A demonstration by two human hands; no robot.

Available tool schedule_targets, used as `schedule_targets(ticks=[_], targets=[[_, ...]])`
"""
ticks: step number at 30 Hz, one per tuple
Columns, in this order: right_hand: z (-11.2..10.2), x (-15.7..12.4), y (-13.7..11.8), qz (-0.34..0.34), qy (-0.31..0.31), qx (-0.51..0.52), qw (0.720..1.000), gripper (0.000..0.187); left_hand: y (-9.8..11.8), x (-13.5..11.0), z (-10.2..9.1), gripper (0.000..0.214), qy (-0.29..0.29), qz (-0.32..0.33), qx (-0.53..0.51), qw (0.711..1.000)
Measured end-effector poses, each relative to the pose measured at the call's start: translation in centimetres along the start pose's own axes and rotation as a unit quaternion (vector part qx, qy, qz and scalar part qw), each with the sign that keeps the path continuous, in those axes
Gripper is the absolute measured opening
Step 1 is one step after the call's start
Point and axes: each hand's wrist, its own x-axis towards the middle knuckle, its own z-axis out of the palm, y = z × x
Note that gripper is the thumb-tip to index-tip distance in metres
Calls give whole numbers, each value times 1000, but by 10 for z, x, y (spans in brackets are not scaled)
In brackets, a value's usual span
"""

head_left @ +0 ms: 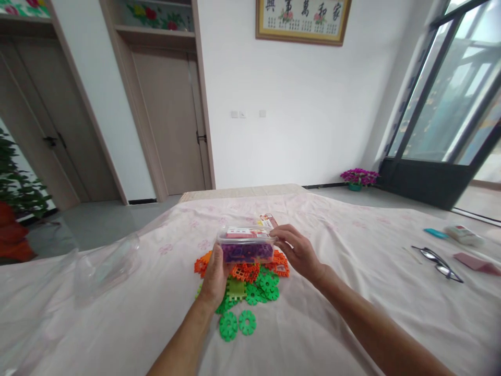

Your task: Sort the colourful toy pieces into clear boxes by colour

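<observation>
My left hand (215, 277) and my right hand (298, 249) grip a clear plastic box (246, 244) by its two ends, held a little above a table covered with a pale pink floral cloth (352, 292). The box holds purple toy pieces and has a red-and-white label on its lid. Under and behind the box lies a heap of orange square building pieces (250, 270). Green gear-shaped pieces (250, 303) are spread out in front of the heap, close to my left wrist. A red card or packet (268, 221) shows just behind the box.
A clear plastic bag (105, 263) lies at the left of the table. At the right are black glasses (438, 262), a teal item (435, 233), a small white pack (464, 235) and a dark red card (475, 262). Doors, a potted plant and a glass door stand beyond.
</observation>
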Motion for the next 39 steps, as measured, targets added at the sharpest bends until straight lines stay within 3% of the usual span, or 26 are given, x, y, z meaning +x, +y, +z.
schedule_targets(ticks=[2,4,8,12,20,23,27,32,39], targets=[[18,1,5,-2,-17,40,999,23,4,9,-10,58,-30,-4,-45,999],[35,1,15,4,-22,65,998,27,1,16,-20,71,-26,-5,-44,999],[64,-2,32,40,-50,76,995,45,-16,20,-28,82,35,14,45,998],[78,-3,24,87,-60,22,994,63,-29,14,-26,90,71,63,156,983],[78,5,-30,108,-35,-81,990,41,-29,5,-24,101,106,139,318,932],[77,7,-50,94,-33,-85,991,30,-26,2,-20,93,106,214,386,891],[81,13,-73,102,-34,-115,988,33,-23,-7,-9,67,121,282,443,843],[86,17,-85,161,-36,-178,970,31,-20,-15,0,42,102,298,476,821],[82,19,-91,178,-97,-234,951,31,-19,-13,4,46,89,353,472,803]])
